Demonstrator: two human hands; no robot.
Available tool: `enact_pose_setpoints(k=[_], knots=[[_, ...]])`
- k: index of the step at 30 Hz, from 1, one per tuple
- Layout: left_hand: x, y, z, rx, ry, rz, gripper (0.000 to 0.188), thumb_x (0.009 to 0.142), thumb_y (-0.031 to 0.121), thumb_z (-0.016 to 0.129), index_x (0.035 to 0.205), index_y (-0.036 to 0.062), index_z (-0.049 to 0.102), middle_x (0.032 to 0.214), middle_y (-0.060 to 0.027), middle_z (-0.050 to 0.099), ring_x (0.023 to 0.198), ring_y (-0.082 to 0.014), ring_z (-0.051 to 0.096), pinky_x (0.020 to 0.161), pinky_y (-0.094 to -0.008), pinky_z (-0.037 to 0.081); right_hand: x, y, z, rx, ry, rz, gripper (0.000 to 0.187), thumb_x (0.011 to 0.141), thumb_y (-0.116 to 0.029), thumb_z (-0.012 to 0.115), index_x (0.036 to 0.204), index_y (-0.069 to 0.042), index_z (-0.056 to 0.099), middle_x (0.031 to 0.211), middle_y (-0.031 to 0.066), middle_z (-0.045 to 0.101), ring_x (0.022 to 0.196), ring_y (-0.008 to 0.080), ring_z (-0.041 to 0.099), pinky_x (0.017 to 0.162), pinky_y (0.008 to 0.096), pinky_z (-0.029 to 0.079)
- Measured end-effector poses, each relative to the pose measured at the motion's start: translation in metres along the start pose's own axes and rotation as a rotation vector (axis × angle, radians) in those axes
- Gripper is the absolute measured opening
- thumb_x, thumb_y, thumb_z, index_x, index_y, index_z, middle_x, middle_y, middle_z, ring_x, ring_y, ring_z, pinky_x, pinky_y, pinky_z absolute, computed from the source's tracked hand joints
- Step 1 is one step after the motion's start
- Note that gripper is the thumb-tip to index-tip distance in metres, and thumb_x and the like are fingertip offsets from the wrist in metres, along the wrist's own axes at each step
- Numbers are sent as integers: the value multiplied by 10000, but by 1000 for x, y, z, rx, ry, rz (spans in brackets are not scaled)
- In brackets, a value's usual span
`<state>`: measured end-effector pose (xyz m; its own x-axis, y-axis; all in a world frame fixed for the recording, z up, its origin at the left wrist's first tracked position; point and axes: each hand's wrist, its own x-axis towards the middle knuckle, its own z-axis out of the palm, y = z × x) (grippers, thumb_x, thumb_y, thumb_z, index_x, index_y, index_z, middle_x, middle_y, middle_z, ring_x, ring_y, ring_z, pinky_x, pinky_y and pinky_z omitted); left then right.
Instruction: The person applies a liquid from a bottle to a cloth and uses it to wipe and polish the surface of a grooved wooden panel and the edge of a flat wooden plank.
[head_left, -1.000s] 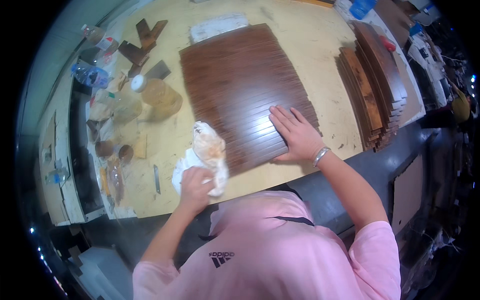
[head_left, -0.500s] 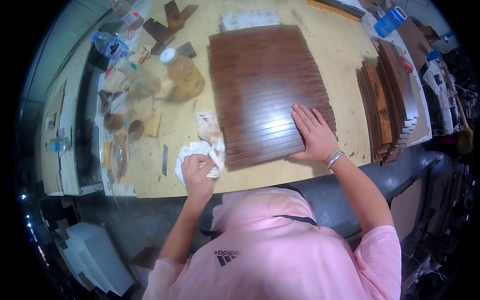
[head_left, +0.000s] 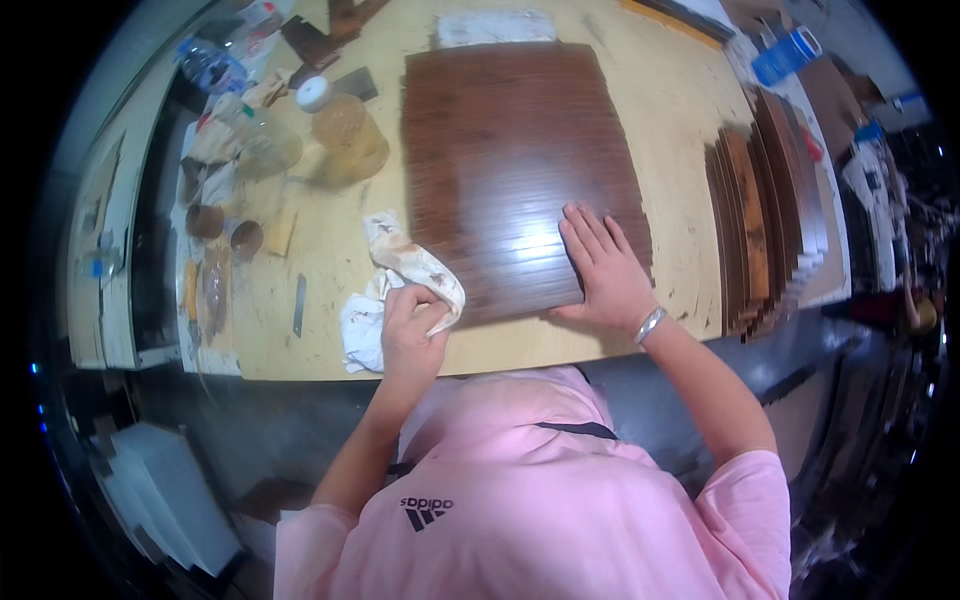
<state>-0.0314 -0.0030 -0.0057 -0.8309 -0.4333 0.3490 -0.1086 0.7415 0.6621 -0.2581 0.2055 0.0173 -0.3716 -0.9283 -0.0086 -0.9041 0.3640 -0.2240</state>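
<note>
A row of glossy dark brown wooden strips [head_left: 500, 150] lies side by side on the table in front of me, their ends slightly uneven. My right hand [head_left: 608, 278], with a silver bracelet at the wrist, rests flat on the near right part of the strips, fingers stretched out. At the near left corner of the strips, my left hand [head_left: 415, 325] is closed on a stained white cloth [head_left: 400, 253]. A fold of that cloth reaches over the strips' left edge. Another crumpled white part [head_left: 362, 325] lies beside the hand; I cannot tell whether it is the same cloth.
Stacked brown planks [head_left: 745, 225] stand on the right. On the left are a white-capped jar of yellowish liquid [head_left: 345, 140], clear plastic bottles [head_left: 210, 68], small brown cups [head_left: 246, 239] and a thin metal blade [head_left: 299, 305]. A blue container [head_left: 786, 57] stands at the far right.
My left hand has moved right with the cloth, up to the strips' near left corner. My right hand stays flat on the strips. The whole view has shifted slightly.
</note>
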Motion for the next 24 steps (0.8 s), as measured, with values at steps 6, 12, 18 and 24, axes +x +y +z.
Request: enact_pose_setpoints(k=[6, 12, 18, 24], knots=[[-20, -11, -33, -72, 374, -546, 213, 759, -83, 662, 965, -31, 677, 940, -154, 635, 899, -309, 642, 771, -382, 509, 6, -8, -15, 26, -53, -62, 1081, 730, -522, 783, 1506, 73, 323, 1615, 246, 267, 1513, 378, 235, 1221, 547, 200], [-22, 72, 41, 167, 292, -510, 102, 839, 31, 659, 939, 15, 666, 968, -153, 607, 911, -355, 583, 816, -426, 472, 39, -26, -3, 111, -172, -376, 1023, 801, -484, 753, 1514, 91, 296, 1632, 232, 236, 1520, 344, 234, 1225, 524, 211], [-19, 40, 41, 414, 423, -441, 173, 700, -115, 574, 846, -24, 593, 876, -142, 545, 826, -333, 556, 736, -404, 462, 40, -22, 1, 87, -209, -379, 1064, 821, -489, 739, 1540, 95, 214, 1640, 243, 192, 1532, 369, 182, 1224, 544, 198], [-36, 79, 86, 366, 456, -331, 123, 698, -72, 658, 771, 3, 595, 855, -125, 567, 830, -347, 569, 775, -468, 446, 37, -19, 2, 117, -197, -401, 1038, 824, -468, 746, 1532, 98, 239, 1634, 249, 207, 1528, 367, 197, 1220, 547, 206]])
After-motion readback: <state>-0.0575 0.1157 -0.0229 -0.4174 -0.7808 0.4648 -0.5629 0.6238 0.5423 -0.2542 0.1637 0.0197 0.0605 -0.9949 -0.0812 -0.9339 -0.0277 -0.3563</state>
